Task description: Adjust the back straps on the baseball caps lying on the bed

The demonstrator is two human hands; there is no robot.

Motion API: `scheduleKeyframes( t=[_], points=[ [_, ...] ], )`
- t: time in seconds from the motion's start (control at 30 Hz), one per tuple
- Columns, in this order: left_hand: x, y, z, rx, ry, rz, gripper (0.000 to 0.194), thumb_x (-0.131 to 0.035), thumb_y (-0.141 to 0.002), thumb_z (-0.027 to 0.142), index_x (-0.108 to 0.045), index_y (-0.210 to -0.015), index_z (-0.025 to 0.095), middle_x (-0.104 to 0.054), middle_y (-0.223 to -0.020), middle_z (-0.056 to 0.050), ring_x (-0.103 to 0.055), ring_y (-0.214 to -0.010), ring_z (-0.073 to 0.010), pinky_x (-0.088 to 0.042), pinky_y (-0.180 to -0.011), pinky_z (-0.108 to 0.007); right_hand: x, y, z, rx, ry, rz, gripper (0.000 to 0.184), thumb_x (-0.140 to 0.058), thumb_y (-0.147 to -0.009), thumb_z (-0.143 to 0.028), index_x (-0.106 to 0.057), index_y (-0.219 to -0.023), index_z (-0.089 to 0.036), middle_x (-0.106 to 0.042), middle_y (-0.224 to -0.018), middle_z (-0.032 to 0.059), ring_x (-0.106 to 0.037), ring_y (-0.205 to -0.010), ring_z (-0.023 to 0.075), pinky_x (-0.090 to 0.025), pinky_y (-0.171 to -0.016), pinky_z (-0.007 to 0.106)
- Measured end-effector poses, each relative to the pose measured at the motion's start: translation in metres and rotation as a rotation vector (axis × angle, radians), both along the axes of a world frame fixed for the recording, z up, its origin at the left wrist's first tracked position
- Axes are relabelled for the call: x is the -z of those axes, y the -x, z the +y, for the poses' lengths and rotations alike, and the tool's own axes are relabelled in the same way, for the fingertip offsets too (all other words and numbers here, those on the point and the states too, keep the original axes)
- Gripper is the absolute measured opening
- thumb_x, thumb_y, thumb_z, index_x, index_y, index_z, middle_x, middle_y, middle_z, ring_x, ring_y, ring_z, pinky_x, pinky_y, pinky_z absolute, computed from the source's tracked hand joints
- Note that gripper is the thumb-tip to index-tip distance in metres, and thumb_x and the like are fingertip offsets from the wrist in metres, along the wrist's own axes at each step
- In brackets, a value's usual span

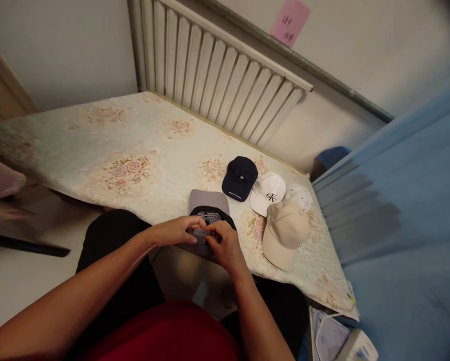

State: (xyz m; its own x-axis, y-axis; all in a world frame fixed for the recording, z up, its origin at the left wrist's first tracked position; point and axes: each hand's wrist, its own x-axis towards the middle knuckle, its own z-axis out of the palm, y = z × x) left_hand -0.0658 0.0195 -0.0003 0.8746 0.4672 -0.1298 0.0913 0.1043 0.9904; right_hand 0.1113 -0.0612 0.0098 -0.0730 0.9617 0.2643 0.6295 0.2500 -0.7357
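A grey baseball cap point(209, 201) lies at the near edge of the bed, its brim pointing away from me and its dark inside partly showing. My left hand point(178, 230) pinches the cap's back strap from the left. From the right, my right hand point(225, 243) has thumb and fingers closed on the same strap. The fingers of both hands nearly meet and hide part of the strap. Just beyond, to the right, sits a navy cap point(240, 175). Beside it are a white cap point(272, 188) with black letters, another white cap point(299, 196) and a beige cap point(288, 228).
A flowered cover point(165, 165) spreads over the bed. Behind it stands a white radiator point(217, 75) along the wall. A blue curtain point(398, 200) hangs at the right. A white appliance point(358, 346) is low at the bottom right. Pink cloth point(1, 178) shows at the left edge.
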Motion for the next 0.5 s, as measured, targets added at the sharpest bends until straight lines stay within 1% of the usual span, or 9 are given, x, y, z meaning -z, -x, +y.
scheduleKeyframes(
  t=[0.17, 0.37, 0.43, 0.5],
  points=[
    [0.0068, -0.0011, -0.0004, -0.089, 0.063, -0.014, 0.027, -0.060, -0.069, 0.020, -0.054, -0.096, 0.021, -0.062, -0.088, 0.000, -0.057, -0.078, -0.0143, -0.038, -0.065, -0.024, 0.0038, -0.0014, 0.0005, 0.008, 0.120, 0.198, 0.015, -0.056, -0.074, -0.014, -0.064, -0.085, -0.021, -0.058, -0.079, 0.0000, -0.052, -0.067, 0.0136, -0.042, -0.062, 0.025],
    [0.0072, -0.0029, -0.0020, -0.135, 0.104, -0.028, 0.024, -0.062, -0.071, 0.019, -0.054, -0.093, 0.019, -0.061, -0.078, 0.003, -0.054, -0.066, -0.0101, -0.035, -0.060, -0.022, 0.0061, 0.0003, -0.0008, 0.056, 0.244, 0.469, 0.013, -0.059, -0.073, -0.019, -0.061, -0.086, -0.020, -0.055, -0.066, -0.0029, -0.050, -0.057, 0.0113, -0.039, -0.053, 0.022],
    [0.0067, -0.0033, -0.0025, -0.151, 0.097, -0.038, 0.022, -0.062, -0.070, 0.019, -0.054, -0.090, 0.018, -0.060, -0.078, 0.003, -0.054, -0.067, -0.0100, -0.035, -0.061, -0.022, 0.0062, 0.0018, -0.0004, 0.052, 0.250, 0.540, 0.017, -0.060, -0.072, -0.018, -0.061, -0.089, -0.020, -0.058, -0.069, -0.0024, -0.052, -0.057, 0.0108, -0.040, -0.053, 0.022],
    [0.0063, -0.0041, -0.0031, -0.163, 0.082, -0.049, 0.021, -0.063, -0.070, 0.019, -0.054, -0.088, 0.017, -0.060, -0.078, 0.003, -0.053, -0.068, -0.0098, -0.035, -0.061, -0.021, 0.0063, 0.0028, 0.0005, 0.043, 0.244, 0.605, 0.022, -0.060, -0.070, -0.015, -0.061, -0.092, -0.021, -0.062, -0.076, -0.0013, -0.055, -0.061, 0.0110, -0.043, -0.057, 0.022]
  ],
)
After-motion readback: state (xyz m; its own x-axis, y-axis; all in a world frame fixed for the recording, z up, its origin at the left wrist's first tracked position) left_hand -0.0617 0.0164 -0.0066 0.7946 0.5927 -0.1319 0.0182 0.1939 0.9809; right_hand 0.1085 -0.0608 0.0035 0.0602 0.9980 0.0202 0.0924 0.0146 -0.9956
